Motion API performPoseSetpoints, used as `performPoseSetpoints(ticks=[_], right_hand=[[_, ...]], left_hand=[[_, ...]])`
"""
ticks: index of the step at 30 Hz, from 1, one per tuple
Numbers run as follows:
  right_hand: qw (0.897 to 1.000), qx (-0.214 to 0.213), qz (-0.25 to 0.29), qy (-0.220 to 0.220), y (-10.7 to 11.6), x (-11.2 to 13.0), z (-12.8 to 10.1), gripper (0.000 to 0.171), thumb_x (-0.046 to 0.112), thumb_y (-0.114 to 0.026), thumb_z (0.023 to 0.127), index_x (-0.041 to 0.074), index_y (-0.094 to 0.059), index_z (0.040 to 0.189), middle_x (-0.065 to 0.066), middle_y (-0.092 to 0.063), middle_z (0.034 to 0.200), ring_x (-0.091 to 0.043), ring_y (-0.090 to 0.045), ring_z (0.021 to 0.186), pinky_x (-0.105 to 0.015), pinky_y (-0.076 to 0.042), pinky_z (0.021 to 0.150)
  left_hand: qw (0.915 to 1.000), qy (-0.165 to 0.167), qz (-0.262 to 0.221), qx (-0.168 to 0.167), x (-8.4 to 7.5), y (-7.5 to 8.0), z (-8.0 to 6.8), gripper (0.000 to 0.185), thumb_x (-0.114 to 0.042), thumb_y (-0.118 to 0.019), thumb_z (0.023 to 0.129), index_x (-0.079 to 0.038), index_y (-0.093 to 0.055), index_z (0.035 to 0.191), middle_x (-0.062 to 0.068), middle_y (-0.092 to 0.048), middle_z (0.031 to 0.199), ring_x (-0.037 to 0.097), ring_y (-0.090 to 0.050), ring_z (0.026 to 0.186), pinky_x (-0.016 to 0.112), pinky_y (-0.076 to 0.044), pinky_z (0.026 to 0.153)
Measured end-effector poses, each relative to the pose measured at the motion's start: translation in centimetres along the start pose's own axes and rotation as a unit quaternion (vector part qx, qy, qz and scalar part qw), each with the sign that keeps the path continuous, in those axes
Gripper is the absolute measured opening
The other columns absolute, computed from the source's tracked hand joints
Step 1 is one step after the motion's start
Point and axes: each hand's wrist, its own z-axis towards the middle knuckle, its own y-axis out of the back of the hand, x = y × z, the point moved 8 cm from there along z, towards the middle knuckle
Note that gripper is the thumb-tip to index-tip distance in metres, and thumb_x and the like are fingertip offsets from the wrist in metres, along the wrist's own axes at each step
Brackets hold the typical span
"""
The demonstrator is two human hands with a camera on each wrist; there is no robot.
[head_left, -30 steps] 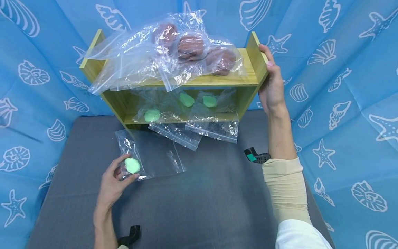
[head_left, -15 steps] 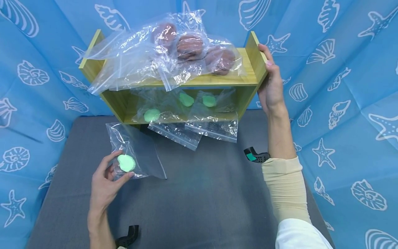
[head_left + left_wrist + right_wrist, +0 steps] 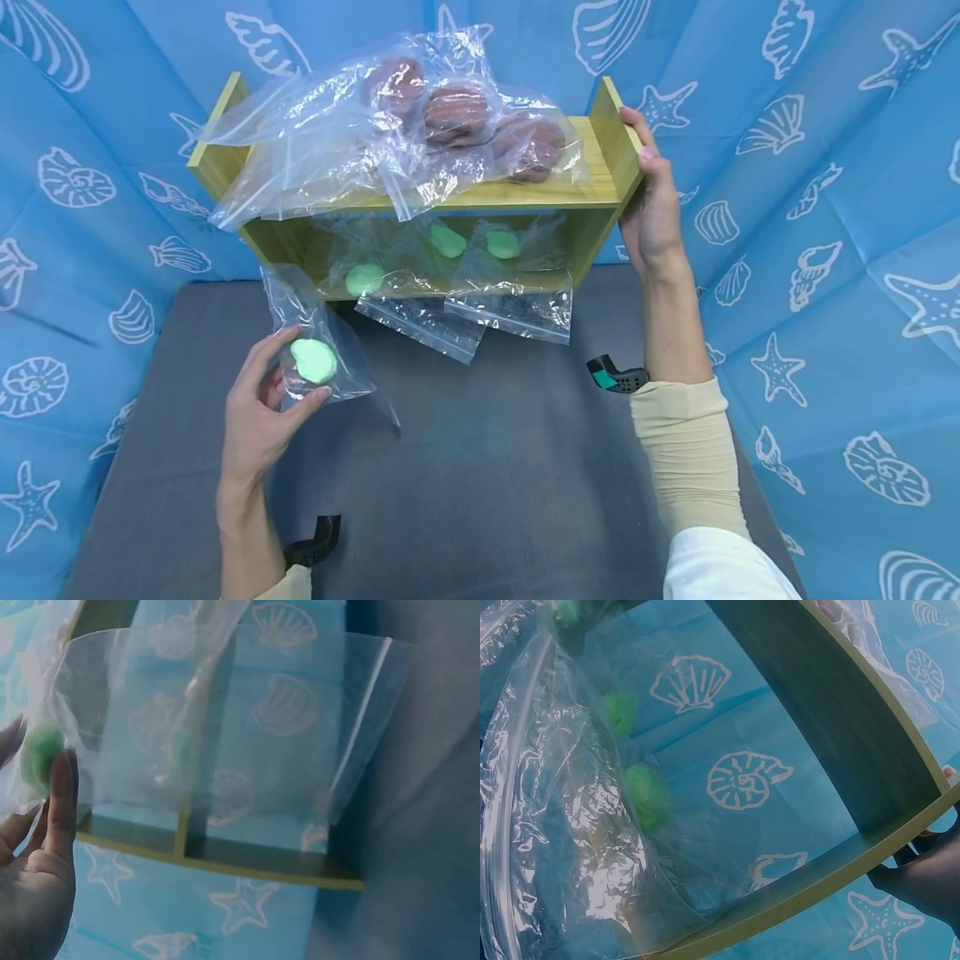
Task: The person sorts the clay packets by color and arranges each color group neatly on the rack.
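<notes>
My left hand point(image 3: 258, 408) pinches a clear zip bag point(image 3: 283, 287) around the pale green lump point(image 3: 313, 360) inside it, in front of the shelf's lower left corner. In the left wrist view the bag's loose zip end point(image 3: 367, 701) spreads out to the right of the fingers. My right hand point(image 3: 655, 212) grips the right side panel point(image 3: 617, 137) of a two-tier wooden shelf point(image 3: 596, 171), fingers on the outer face and at the top edge. On the lower tier lie three similar bags with green lumps point(image 3: 365, 280), two with their zip ends point(image 3: 510, 317) hanging over the front.
Clear bags with reddish-brown ridged lumps point(image 3: 457, 115) are heaped on the upper tier, spilling past its left side. The shelf stands at the back of a dark grey table point(image 3: 480, 467). A blue curtain point(image 3: 810, 333) with white shell prints surrounds it.
My left hand first shifts left with the bagged green lump, then rises toward the shelf's lower left corner. The bag's loose end swings inward and hangs down. My right hand keeps its hold on the panel.
</notes>
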Motion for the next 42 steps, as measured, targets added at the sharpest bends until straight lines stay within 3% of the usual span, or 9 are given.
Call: performPoseSetpoints(ticks=[7,24,35,42], right_hand=[[1.0,0.0,0.0,-0.002,0.0,0.0,-0.1,0.052,0.031,-0.037,0.094,0.026,-0.049,0.145,-0.012,-0.039,0.143,-0.025,-0.043,0.116,-0.038,-0.038,0.092],[1.0,0.002,0.001,0.0,0.1,0.0,-0.1,0.052,0.03,-0.036,0.094,0.024,-0.048,0.144,-0.013,-0.04,0.141,-0.025,-0.044,0.115,-0.038,-0.038,0.093],[1.0,0.005,0.013,0.003,-0.2,-0.1,0.2,0.052,0.03,-0.037,0.094,0.023,-0.048,0.144,-0.015,-0.042,0.14,-0.026,-0.046,0.113,-0.037,-0.04,0.092],[1.0,0.003,0.012,0.003,-0.2,0.1,0.1,0.052,0.03,-0.037,0.094,0.023,-0.048,0.144,-0.016,-0.042,0.14,-0.026,-0.046,0.113,-0.037,-0.039,0.091]], left_hand=[[0.9976,-0.043,-0.053,0.012,-1.0,-1.6,2.1,0.085,0.029,-0.069,0.071,0.001,-0.042,0.147,0.019,-0.04,0.146,0.02,-0.055,0.118,0.02,-0.049,0.093],[0.994,-0.069,-0.084,0.005,-0.4,-5.5,8.2,0.081,0.024,-0.07,0.077,-0.003,-0.043,0.148,0.015,-0.041,0.149,0.022,-0.058,0.12,0.023,-0.052,0.086],[0.9873,-0.053,-0.15,-0.009,-0.3,-7.6,12.3,0.076,0.019,-0.072,0.079,-0.003,-0.045,0.146,0.012,-0.042,0.148,0.028,-0.056,0.119,0.027,-0.055,0.084],[0.9879,-0.018,-0.148,-0.041,1.5,-8.5,15.1,0.072,0.022,-0.072,0.073,0.004,-0.049,0.139,0.013,-0.051,0.133,0.03,-0.058,0.113,0.03,-0.054,0.089]])
